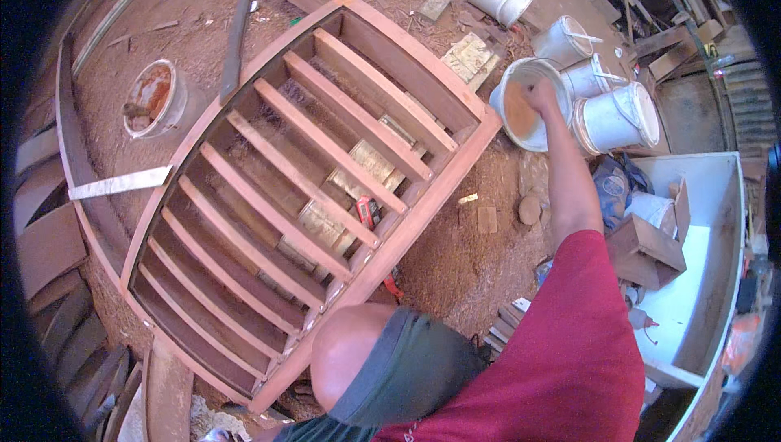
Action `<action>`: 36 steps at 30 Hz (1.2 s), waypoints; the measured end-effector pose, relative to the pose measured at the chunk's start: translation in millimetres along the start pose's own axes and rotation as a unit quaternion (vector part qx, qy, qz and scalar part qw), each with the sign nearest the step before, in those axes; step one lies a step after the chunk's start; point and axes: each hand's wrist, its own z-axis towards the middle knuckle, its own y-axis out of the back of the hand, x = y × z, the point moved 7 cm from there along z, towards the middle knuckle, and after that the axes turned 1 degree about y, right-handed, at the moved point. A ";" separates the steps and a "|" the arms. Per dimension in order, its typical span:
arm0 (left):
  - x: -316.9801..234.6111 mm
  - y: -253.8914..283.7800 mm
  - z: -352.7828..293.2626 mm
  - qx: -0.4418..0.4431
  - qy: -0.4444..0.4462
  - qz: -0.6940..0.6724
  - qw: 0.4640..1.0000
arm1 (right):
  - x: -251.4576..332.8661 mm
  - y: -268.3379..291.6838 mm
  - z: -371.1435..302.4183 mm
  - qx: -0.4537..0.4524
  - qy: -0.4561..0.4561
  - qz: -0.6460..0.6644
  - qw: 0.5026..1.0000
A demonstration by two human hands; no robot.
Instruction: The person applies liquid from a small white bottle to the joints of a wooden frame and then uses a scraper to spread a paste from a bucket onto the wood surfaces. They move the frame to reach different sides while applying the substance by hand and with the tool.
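Observation:
My right arm, in a red sleeve, stretches out to the upper right. At its end my right hand [540, 97] is inside the mouth of a white bucket [560, 76], whose inner wall is coated with orange-brown dust. The fingers look curled together; what they hold, if anything, is too small to make out. My left hand is not in view. Before me lies a reddish wooden frame [450, 167] with several parallel slats [332, 134], close to my bent knee [351, 352].
Several white buckets [616, 120] stand beside and beyond the dusty one. A white open cabinet [701, 279] with a wooden box [647, 253] lies at right. Another bucket [173, 104] sits past the frame at left. A dark bar [242, 27] leans onto the frame.

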 end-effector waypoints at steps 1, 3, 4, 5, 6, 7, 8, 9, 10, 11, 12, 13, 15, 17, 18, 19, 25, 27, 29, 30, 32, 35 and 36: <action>-5.5 -2.4 -4.5 0.003 0.012 0.007 1.000 | -14.9 -40.0 -10.0 0.116 -0.015 0.005 0.993; -12.3 -1.9 -14.3 0.007 0.034 0.019 0.999 | -25.2 -80.6 -27.6 0.144 -0.015 -0.026 0.989; -15.5 -2.9 -19.5 0.010 0.044 0.024 0.999 | -31.2 -92.3 -30.9 0.149 -0.039 -0.040 0.987; -17.1 -4.8 -25.0 0.014 0.054 0.025 0.998 | -35.9 -103.2 -33.1 0.153 -0.061 -0.055 0.985; -18.2 -5.3 -29.9 0.017 0.064 0.030 0.997 | -39.8 -113.0 -34.5 0.158 -0.083 -0.071 0.981; -19.1 -5.3 -34.8 0.018 0.073 0.028 0.997 | -41.9 -117.1 -31.6 0.147 -0.087 -0.072 0.983; -18.8 -4.1 -40.1 0.019 0.084 0.029 0.996 | -44.1 -119.8 -28.3 0.136 -0.089 -0.073 0.984; -17.0 -0.7 -45.2 0.020 0.096 0.028 0.995 | -46.5 -121.6 -26.5 0.126 -0.092 -0.074 0.985; -16.2 7.0 -53.0 0.013 0.110 0.028 0.993 | -39.1 -124.4 -26.9 0.096 -0.089 -0.027 0.991; -16.1 14.3 -61.7 0.009 0.123 0.026 0.992 | -35.4 -126.2 -30.6 0.068 -0.088 0.023 0.994; -14.3 14.5 -66.6 0.012 0.136 0.017 0.991 | -51.5 -127.6 -26.2 0.056 -0.086 0.064 0.993; -11.3 14.8 -70.8 0.017 0.149 0.009 0.989 | -67.2 -130.5 -22.1 0.046 -0.082 0.106 0.990; -7.1 44.4 -97.5 -0.013 0.180 0.006 0.984 | -39.7 -144.8 -23.5 0.082 -0.049 0.046 0.994; -0.3 69.1 -124.6 -0.032 0.213 -0.007 0.976 | -29.3 -153.1 -23.9 0.094 -0.035 0.027 0.995; 9.3 67.5 -124.7 -0.014 0.229 -0.027 0.973 | -78.0 -142.0 -12.8 0.046 -0.061 0.040 0.996; 15.0 83.4 -139.2 -0.024 0.247 -0.035 0.968 | -72.2 -152.8 -2.9 0.181 -0.014 0.035 0.983; 40.2 155.3 -171.1 -0.087 0.283 -0.132 0.946 | 40.6 9.2 -10.2 -0.004 0.029 0.206 0.978; 138.2 132.2 -58.9 -0.098 0.180 -0.149 0.967 | 133.2 78.6 -27.1 0.009 0.105 0.357 0.928; 261.5 128.0 9.5 -0.135 0.090 -0.154 0.974 | 316.0 159.8 -104.9 0.022 0.284 0.328 0.901; 313.7 140.5 23.4 -0.153 0.046 -0.136 0.978 | 392.1 186.5 -144.6 0.041 0.392 0.308 0.866; 179.9 61.4 39.4 -0.177 0.087 -0.375 0.906 | 495.8 229.2 -237.2 0.044 0.497 0.174 0.849; 217.7 104.3 13.2 -0.236 0.075 -0.406 0.880 | 654.1 201.9 -437.0 0.224 0.696 0.247 0.636; 219.0 106.1 12.2 -0.233 0.068 -0.421 0.874 | 683.9 192.4 -495.4 0.276 0.728 0.214 0.590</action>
